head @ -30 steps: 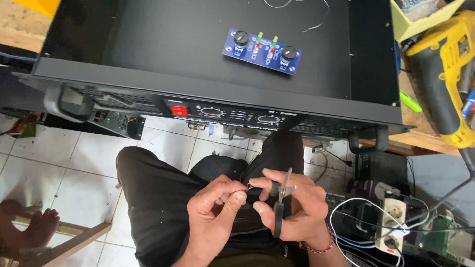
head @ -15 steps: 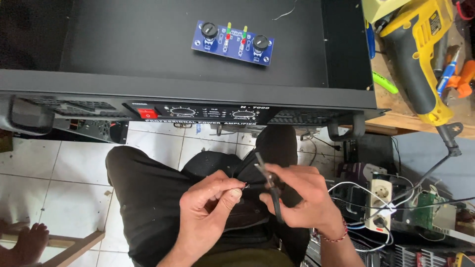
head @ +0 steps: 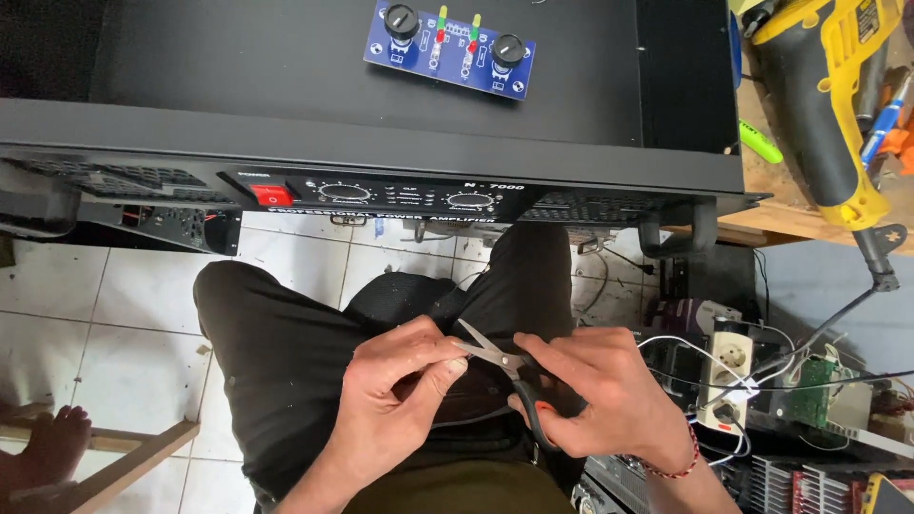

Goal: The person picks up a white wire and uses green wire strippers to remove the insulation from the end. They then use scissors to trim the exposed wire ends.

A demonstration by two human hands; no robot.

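My right hand (head: 602,392) grips a pair of scissors (head: 505,373) with dark handles; the steel blades are parted and point left. My left hand (head: 395,388) pinches a thin dark wire at its fingertips, right against the blade tips. The wire is mostly hidden by my fingers. Both hands hover over my lap in black trousers (head: 286,352). Above them a black amplifier chassis (head: 381,152) rests on its edge, with a red switch (head: 271,195) and two dials on the front panel. A small blue circuit board (head: 449,48) with two knobs lies on its top.
A yellow power drill (head: 826,105) lies at the upper right beside a green marker (head: 760,143). A white power strip (head: 728,366) with wires and circuit boards crowds the floor at right. White floor tiles (head: 105,295), a wooden stool leg and a bare foot (head: 52,443) are at left.
The view has shifted, so the amplifier sits higher in frame. My right hand has turned the scissors from upright to pointing left, blades now parted at my left fingertips.
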